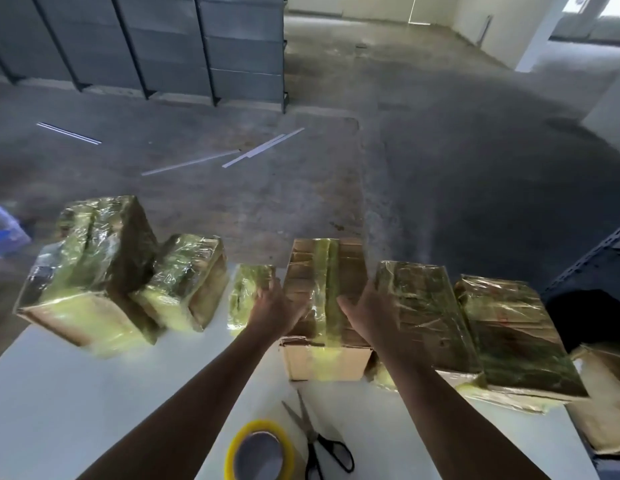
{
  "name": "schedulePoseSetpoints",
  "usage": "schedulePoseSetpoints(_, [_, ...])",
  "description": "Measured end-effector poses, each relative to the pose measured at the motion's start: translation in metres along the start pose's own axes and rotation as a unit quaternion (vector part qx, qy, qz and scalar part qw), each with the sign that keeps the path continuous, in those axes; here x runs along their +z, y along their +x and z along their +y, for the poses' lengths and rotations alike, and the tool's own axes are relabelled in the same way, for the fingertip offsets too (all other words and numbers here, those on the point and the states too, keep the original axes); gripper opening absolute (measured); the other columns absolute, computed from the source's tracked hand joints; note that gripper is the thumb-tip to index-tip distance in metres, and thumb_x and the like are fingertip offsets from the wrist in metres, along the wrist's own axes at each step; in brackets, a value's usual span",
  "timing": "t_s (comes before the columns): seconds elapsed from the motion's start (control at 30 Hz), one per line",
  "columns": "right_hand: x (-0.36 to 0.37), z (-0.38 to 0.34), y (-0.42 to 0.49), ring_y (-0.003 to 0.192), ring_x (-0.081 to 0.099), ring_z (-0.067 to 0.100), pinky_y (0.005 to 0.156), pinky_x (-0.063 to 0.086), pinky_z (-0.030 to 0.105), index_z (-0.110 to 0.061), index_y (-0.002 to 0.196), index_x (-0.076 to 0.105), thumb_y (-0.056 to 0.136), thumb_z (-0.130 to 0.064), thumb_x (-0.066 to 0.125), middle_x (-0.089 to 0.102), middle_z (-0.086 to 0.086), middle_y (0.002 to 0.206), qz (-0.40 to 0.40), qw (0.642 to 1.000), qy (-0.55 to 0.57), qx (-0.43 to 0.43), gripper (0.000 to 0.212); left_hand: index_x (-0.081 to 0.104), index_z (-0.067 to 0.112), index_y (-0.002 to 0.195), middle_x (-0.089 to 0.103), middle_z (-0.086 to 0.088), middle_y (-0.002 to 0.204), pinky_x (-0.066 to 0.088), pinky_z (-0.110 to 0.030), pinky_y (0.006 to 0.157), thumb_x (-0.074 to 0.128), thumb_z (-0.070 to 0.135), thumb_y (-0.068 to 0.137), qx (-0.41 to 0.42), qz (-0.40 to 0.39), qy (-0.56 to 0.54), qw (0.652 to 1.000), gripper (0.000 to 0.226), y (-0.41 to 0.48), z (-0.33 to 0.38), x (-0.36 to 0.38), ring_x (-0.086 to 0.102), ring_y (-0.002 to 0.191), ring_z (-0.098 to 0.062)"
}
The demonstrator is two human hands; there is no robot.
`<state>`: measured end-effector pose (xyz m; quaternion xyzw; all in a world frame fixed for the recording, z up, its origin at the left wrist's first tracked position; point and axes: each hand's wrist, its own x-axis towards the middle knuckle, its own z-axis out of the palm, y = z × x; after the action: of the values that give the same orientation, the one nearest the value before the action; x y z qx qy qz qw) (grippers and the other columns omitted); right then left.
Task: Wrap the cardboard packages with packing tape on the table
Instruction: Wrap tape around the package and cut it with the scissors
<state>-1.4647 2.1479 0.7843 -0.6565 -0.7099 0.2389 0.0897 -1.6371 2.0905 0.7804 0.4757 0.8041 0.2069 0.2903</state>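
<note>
Head view: we see the middle box [324,292] on the table [94,410].
Left hand [275,306]: flat fingers press the box's left side.
Right hand [367,308]: flat fingers press its right side.

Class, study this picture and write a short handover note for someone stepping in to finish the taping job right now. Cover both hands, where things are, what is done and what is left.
Hands: left hand and right hand both lie open against the middle box, one on each side.
Tools: tape roll and scissors lie on the table, nearest you.
Done: big package, medium package and small package on the left, inner right package and outer right package all look wrapped.
Left: the middle box has only one strip along its top. The carton at far right looks bare.
</note>
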Motion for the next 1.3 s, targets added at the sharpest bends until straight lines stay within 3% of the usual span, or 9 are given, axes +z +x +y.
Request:
schedulePoseSetpoints(0.13, [0.013, -0.013, -0.005, 0.095, 0.064, 0.022, 0.088, 0.054, 0.041, -0.010, 0.125, 0.056, 0.078, -0.052, 0.070, 0.068, 0.004, 0.101, 0.004, 0.992, 0.114, 0.057, 0.065, 0.033, 0.020, 0.139, 0.058, -0.009, 0.122, 0.049, -0.049, 0.094, 0.052, 0.087, 0.050, -0.019, -0.038, -0.065, 0.997, 0.113, 0.020, -0.012, 0.005, 0.056, 0.112, -0.032])
schedulePoseSetpoints(0.27, [0.018, -0.029, -0.019, 0.090, 0.063, 0.013, 0.076, 0.054, 0.033, -0.021, 0.126, 0.056, 0.077, -0.048, 0.071, 0.067, -0.006, 0.100, 0.077, 0.981, 0.165, 0.061, 0.058, 0.010, 0.027, 0.149, 0.042, -0.022, 0.138, 0.044, -0.052, 0.099, 0.056, 0.089, 0.044, -0.008, -0.053, -0.058, 0.997, 0.130, 0.021, -0.002, -0.011, 0.044, 0.125, -0.041])
schedulePoseSetpoints(0.4, [0.005, -0.048, -0.035, 0.090, 0.058, 0.013, 0.079, 0.046, 0.026, -0.017, 0.127, 0.056, 0.078, -0.032, 0.076, 0.065, -0.004, 0.101, 0.185, 0.966, 0.178, 0.034, 0.054, 0.012, 0.014, 0.147, 0.040, -0.018, 0.133, 0.043, -0.046, 0.097, 0.070, 0.063, 0.067, 0.054, -0.052, -0.066, 0.995, 0.111, 0.019, 0.010, -0.034, 0.039, 0.123, -0.040])
schedulePoseSetpoints(0.53, [-0.014, -0.065, -0.051, 0.115, 0.052, 0.028, 0.097, 0.043, 0.041, -0.017, 0.135, 0.048, 0.085, -0.037, 0.067, 0.061, 0.002, 0.123, 0.248, 0.957, 0.146, 0.031, 0.057, 0.020, 0.018, 0.142, 0.039, -0.013, 0.122, 0.049, -0.039, 0.084, 0.068, 0.041, 0.072, 0.085, -0.054, -0.146, 0.984, 0.088, 0.015, 0.019, -0.064, 0.047, 0.107, -0.031])
schedulePoseSetpoints(0.67, [-0.038, -0.094, -0.066, 0.130, 0.042, 0.029, 0.113, 0.020, 0.046, -0.017, 0.146, 0.031, 0.093, -0.041, 0.054, 0.046, 0.008, 0.142, 0.246, 0.969, 0.012, -0.001, 0.062, 0.037, 0.018, 0.131, 0.050, -0.005, 0.115, 0.051, -0.038, 0.082, 0.063, 0.044, 0.065, 0.108, -0.044, -0.195, 0.974, 0.076, 0.002, 0.027, -0.094, 0.056, 0.099, -0.023])
schedulePoseSetpoints(0.83, [-0.054, -0.133, -0.086, 0.138, 0.021, 0.044, 0.104, 0.036, 0.051, -0.016, 0.152, -0.005, 0.078, -0.071, 0.054, 0.004, 0.020, 0.156, 0.190, 0.975, -0.109, 0.024, 0.109, 0.037, 0.018, 0.132, 0.047, -0.004, 0.118, 0.038, -0.024, 0.073, 0.067, 0.034, 0.073, 0.145, 0.027, -0.209, 0.967, 0.068, -0.035, 0.034, -0.116, 0.044, 0.090, -0.013])
schedulePoseSetpoints(0.93, [-0.063, -0.141, -0.096, 0.136, 0.022, 0.046, 0.104, 0.036, 0.050, -0.011, 0.151, -0.011, 0.080, -0.067, 0.056, -0.006, 0.020, 0.157, 0.172, 0.979, -0.108, 0.002, 0.112, 0.031, 0.018, 0.137, 0.041, -0.004, 0.120, 0.031, -0.018, 0.073, 0.068, 0.025, 0.078, 0.150, 0.068, -0.217, 0.962, 0.070, -0.059, 0.032, -0.124, 0.034, 0.088, -0.011])
schedulePoseSetpoints(1.17, [-0.077, -0.137, -0.122, 0.140, 0.015, 0.043, 0.109, 0.029, 0.048, -0.020, 0.153, -0.007, 0.088, -0.051, 0.059, -0.004, 0.006, 0.160, 0.111, 0.985, -0.055, -0.116, 0.098, 0.042, 0.024, 0.123, 0.060, -0.003, 0.110, 0.055, -0.047, 0.082, 0.061, 0.049, 0.054, 0.096, 0.144, -0.247, 0.953, 0.076, -0.100, 0.011, -0.133, 0.060, 0.102, -0.026])
schedulePoseSetpoints(1.3, [-0.065, -0.143, -0.139, 0.139, 0.016, 0.042, 0.109, 0.032, 0.052, -0.013, 0.150, -0.016, 0.082, -0.043, 0.070, -0.014, 0.013, 0.158, 0.062, 0.982, -0.094, -0.151, 0.114, 0.048, 0.016, 0.121, 0.067, 0.001, 0.101, 0.059, -0.042, 0.077, 0.075, 0.041, 0.064, 0.090, 0.167, -0.267, 0.945, 0.068, -0.120, -0.007, -0.136, 0.067, 0.090, -0.016])
